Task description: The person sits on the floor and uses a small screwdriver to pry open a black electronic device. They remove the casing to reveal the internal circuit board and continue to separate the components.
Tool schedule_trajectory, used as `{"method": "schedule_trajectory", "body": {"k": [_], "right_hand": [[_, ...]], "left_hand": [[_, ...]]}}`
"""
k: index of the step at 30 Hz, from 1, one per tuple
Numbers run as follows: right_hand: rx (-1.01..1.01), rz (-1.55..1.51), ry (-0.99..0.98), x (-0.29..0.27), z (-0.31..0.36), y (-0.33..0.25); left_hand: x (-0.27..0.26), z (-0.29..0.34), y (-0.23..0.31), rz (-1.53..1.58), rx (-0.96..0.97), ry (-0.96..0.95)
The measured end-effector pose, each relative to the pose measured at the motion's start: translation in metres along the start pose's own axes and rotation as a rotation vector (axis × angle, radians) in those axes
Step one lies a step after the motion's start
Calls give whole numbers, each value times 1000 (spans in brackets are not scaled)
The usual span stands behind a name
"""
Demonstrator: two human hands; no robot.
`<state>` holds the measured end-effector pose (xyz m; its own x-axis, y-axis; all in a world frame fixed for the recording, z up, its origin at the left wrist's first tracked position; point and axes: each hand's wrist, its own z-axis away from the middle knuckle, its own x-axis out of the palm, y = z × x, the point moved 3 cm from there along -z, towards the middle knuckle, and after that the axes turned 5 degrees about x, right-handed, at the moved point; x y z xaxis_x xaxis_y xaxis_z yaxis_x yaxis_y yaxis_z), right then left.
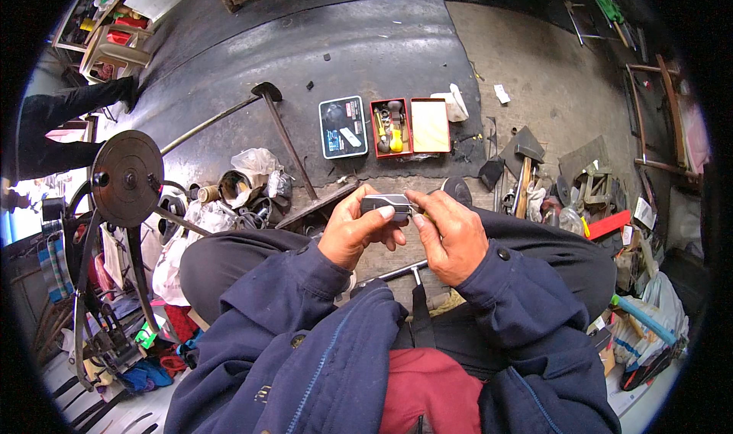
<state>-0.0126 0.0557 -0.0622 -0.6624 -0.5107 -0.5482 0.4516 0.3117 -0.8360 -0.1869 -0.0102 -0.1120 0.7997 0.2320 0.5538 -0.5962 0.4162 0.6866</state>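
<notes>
Over my lap, my left hand (350, 229) is closed round a small dark block-shaped object (379, 202) with a silvery edge, its thumb lying along the near side. I cannot tell exactly what kind of thing it is. My right hand (453, 234) touches the right end of it, thumb and forefinger pinched together there. Whatever small part sits between those fingertips is too fine to make out. On the floor beyond my hands stands a red-rimmed box (373, 132) holding a yellow-handled tool and other small items. Beside it lie a cream panel with a red edge (431, 126) and a dark flat case (343, 140).
A metal stand with a flat foot (267, 90) leans across the floor to the left. Further left rises a machine with a large round wheel (127, 178). A hammer (528, 145), scraps and a red bar (608, 225) lie at right. Another person's dark-trousered leg (76, 102) shows far left.
</notes>
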Motion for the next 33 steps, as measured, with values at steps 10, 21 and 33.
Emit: {"method": "schedule_trajectory", "body": {"k": [10,21,33], "right_hand": [[-65,46,-56,0,1,5],[224,-287,-119,7,7,14],[316,-368,-123,12,10,20]], "left_hand": [[2,1,0,-114,-62,-36],[0,1,3,-196,-78,-105],[2,1,4,-207,-36,-82]]}}
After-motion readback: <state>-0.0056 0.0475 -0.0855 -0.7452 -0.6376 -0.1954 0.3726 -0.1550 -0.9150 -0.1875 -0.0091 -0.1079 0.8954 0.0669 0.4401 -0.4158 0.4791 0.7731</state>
